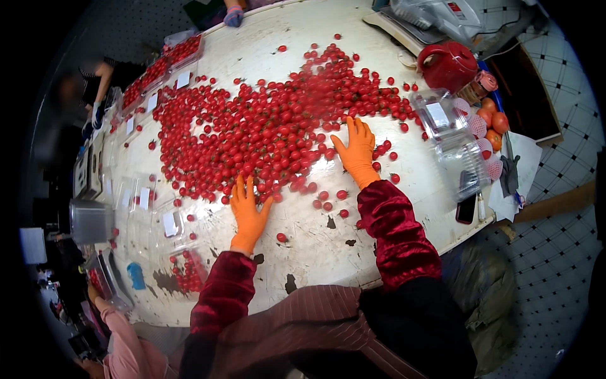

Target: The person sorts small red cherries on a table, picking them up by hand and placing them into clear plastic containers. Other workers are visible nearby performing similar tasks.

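Observation:
A wide heap of cherry tomatoes (265, 136) spreads over the worn white table (303, 259). My left hand (249, 213), in an orange rubber glove, rests at the near edge of the heap with its fingers spread and touching the fruit. Farther right, my right hand (356, 153), gloved the same way, lies at the heap's right side, its fingers stretched forward and thumb apart. Neither hand holds anything that I can see. Several loose tomatoes lie between the two hands, and a single tomato (281, 237) sits right of my left wrist.
Filled clear boxes (184, 60) line the far left edge; a partly filled box (189, 271) stands near left. Stacked clear boxes (456, 155), a phone (466, 210), a red kettle (448, 66) and larger tomatoes (499, 122) are at right. A co-worker's gloved hand (233, 16) touches the far edge.

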`<state>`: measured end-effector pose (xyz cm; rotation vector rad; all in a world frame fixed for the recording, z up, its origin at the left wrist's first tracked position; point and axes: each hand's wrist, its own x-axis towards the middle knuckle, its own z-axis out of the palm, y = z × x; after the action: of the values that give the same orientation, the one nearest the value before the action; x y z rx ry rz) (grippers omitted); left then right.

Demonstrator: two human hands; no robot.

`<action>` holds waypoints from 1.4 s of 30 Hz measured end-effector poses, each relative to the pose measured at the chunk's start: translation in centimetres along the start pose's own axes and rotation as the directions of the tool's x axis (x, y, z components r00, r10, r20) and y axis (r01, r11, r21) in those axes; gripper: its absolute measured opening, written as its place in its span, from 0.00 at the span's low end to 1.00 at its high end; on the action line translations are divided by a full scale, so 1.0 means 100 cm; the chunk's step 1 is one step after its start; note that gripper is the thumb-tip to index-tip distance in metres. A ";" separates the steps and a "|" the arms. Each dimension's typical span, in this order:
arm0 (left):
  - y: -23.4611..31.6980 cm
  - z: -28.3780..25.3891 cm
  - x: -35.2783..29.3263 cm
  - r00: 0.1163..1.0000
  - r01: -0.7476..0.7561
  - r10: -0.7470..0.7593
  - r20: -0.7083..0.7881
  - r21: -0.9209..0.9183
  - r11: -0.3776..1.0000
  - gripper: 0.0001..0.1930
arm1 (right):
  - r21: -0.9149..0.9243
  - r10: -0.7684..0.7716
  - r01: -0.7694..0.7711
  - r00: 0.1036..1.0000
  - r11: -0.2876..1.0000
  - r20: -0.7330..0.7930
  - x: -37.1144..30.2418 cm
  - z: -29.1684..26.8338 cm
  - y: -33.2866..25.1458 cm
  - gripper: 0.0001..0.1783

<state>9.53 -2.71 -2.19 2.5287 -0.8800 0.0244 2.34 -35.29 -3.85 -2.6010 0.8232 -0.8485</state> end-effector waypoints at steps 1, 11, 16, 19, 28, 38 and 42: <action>0.007 0.001 0.005 1.000 0.008 -0.008 -0.024 -0.026 1.000 0.39 | -0.044 -0.003 0.005 0.999 0.999 0.047 -0.002 0.003 -0.004 0.40; 0.003 0.012 0.028 0.999 -0.037 0.035 -0.037 -0.055 0.998 0.33 | 0.253 -0.409 0.351 0.882 0.902 0.234 -0.046 0.033 -0.144 0.37; -0.020 -0.004 0.001 0.992 -0.124 0.125 0.012 -0.058 0.991 0.31 | 0.290 -0.508 0.427 0.794 0.857 0.334 -0.084 0.001 -0.158 0.36; -0.016 -0.021 -0.017 0.981 -0.156 0.157 0.112 -0.013 0.988 0.33 | 0.270 -0.554 0.485 0.756 0.832 0.349 -0.096 -0.022 -0.142 0.38; 0.016 -0.028 -0.089 0.972 -0.124 0.110 0.209 0.055 0.991 0.38 | 0.139 -0.445 0.435 0.755 0.890 0.481 -0.171 -0.051 -0.151 0.38; -0.008 -0.069 -0.160 0.986 -0.068 0.075 0.149 -0.048 0.997 0.44 | 0.278 -0.378 0.272 0.793 0.921 0.477 -0.171 -0.120 -0.094 0.41; -0.045 -0.054 -0.192 0.982 0.140 -0.157 -0.105 -0.154 0.978 0.47 | 0.067 -0.011 -0.002 0.982 0.998 0.190 -0.198 -0.104 -0.013 0.42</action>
<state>-2.35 13.89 -2.31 2.4214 -0.6216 0.0579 -16.59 -23.32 -3.95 -2.5762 0.7224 -0.6057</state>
